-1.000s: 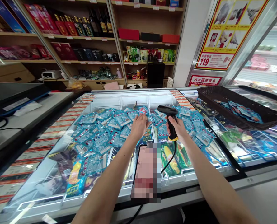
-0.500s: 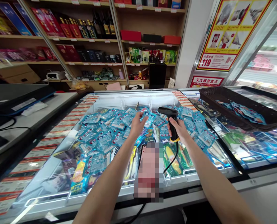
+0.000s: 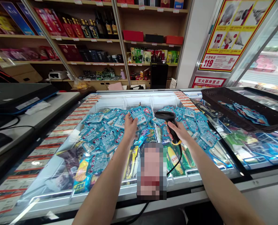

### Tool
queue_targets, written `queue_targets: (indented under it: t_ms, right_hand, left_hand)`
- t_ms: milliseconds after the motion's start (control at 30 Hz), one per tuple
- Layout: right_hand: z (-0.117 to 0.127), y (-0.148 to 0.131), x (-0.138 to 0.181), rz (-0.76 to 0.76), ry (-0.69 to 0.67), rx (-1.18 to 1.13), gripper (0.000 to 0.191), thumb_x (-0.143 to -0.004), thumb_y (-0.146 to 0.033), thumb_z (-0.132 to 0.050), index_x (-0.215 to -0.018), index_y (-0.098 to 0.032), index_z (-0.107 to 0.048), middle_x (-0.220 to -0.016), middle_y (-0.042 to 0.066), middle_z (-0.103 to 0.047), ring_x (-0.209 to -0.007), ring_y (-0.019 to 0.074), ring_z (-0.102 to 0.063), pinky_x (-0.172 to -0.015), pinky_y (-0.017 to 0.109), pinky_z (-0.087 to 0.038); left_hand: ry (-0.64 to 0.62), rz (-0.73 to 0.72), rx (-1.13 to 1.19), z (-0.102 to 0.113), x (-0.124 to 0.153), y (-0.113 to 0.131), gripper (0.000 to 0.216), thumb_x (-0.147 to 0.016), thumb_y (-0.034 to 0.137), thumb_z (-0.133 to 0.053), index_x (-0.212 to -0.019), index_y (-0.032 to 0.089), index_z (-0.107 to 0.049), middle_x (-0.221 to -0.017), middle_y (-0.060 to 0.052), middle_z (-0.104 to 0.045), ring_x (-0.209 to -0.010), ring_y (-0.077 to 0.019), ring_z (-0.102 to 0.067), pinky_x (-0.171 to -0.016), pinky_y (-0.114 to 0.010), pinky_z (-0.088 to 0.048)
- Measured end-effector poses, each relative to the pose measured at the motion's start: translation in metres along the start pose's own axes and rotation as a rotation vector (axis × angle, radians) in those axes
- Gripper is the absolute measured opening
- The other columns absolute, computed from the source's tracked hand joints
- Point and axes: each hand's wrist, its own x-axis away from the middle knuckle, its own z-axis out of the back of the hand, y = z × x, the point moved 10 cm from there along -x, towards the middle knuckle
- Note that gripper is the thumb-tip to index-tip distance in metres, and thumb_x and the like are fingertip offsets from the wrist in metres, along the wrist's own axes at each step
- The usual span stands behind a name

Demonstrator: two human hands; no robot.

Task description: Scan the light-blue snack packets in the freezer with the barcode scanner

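My left hand (image 3: 130, 127) grips one blue packet (image 3: 137, 114), lifted a little above a heap of like blue packets (image 3: 101, 134) in an open chest freezer (image 3: 139, 100). My right hand (image 3: 179, 131) is wrapped round the yellow-and-black handle of a corded barcode scanner (image 3: 167, 120). The scanner's head points left toward the held packet. A blurred flat device (image 3: 151, 170) lies on the freezer's front edge between my forearms.
A dark wicker tray (image 3: 237, 106) with several blue packets rests on the glass lid at right. Yellow-green ice-cream packs (image 3: 174, 157) lie below the scanner. A counter with a black machine (image 3: 17, 95) stands left. Shelves of boxes and bottles (image 3: 87, 31) line the back wall.
My left hand has picked a blue packet out of the heap and raised it. The scanner in my right hand has tilted toward that packet.
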Motion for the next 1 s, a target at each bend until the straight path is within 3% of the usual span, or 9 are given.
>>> queue_targets:
  t_ms: [367, 533, 667, 833, 1000]
  right_hand:
    - [-0.013, -0.002, 0.005, -0.024, -0.074, 0.053, 0.048, -0.077, -0.064, -0.067, -0.089, -0.020, -0.054, -0.064, -0.004, -0.057, -0.039, 0.0091, -0.048, -0.036, 0.025, -0.041]
    - [-0.015, -0.001, 0.005, -0.026, -0.104, 0.073, 0.045, -0.079, -0.062, -0.066, -0.086, -0.020, -0.054, -0.063, -0.003, -0.057, -0.040, 0.0091, -0.049, -0.037, 0.024, -0.042]
    - [-0.019, -0.002, 0.007, -0.017, -0.137, 0.080, 0.045, -0.081, -0.062, -0.065, -0.086, -0.018, -0.055, -0.063, -0.003, -0.055, -0.040, 0.0089, -0.050, -0.037, 0.023, -0.040]
    - [-0.021, -0.002, 0.008, -0.018, -0.162, 0.079, 0.044, -0.082, -0.060, -0.065, -0.089, -0.018, -0.055, -0.063, -0.003, -0.056, -0.042, 0.0089, -0.051, -0.038, 0.023, -0.040]
    - [-0.020, -0.003, 0.008, -0.023, -0.150, 0.085, 0.045, -0.081, -0.062, -0.064, -0.088, -0.018, -0.055, -0.063, -0.003, -0.056, -0.041, 0.0091, -0.050, -0.038, 0.024, -0.040]
  left_hand:
    - [0.014, 0.053, 0.005, 0.003, 0.000, -0.003, 0.053, -0.075, 0.028, -0.064, -0.124, 0.021, -0.044, -0.102, -0.005, -0.068, -0.069, -0.0134, -0.062, -0.051, -0.022, -0.045]
    - [0.011, 0.025, 0.015, 0.001, 0.001, -0.001, 0.050, -0.078, 0.025, -0.061, -0.124, 0.020, -0.044, -0.109, -0.007, -0.070, -0.083, -0.0162, -0.068, -0.066, -0.027, -0.054]
    - [0.005, 0.009, -0.017, 0.001, 0.001, 0.000, 0.049, -0.079, 0.027, -0.061, -0.124, 0.020, -0.043, -0.109, -0.008, -0.071, -0.088, -0.0186, -0.069, -0.071, -0.031, -0.056]
    - [-0.003, -0.017, 0.006, 0.000, 0.000, 0.000, 0.047, -0.079, 0.026, -0.062, -0.123, 0.021, -0.043, -0.113, -0.009, -0.070, -0.101, -0.0209, -0.068, -0.088, -0.039, -0.056]
    - [-0.012, -0.024, -0.031, -0.001, 0.000, 0.000, 0.047, -0.082, 0.027, -0.060, -0.124, 0.022, -0.042, -0.119, -0.009, -0.068, -0.107, -0.0220, -0.066, -0.091, -0.041, -0.055]
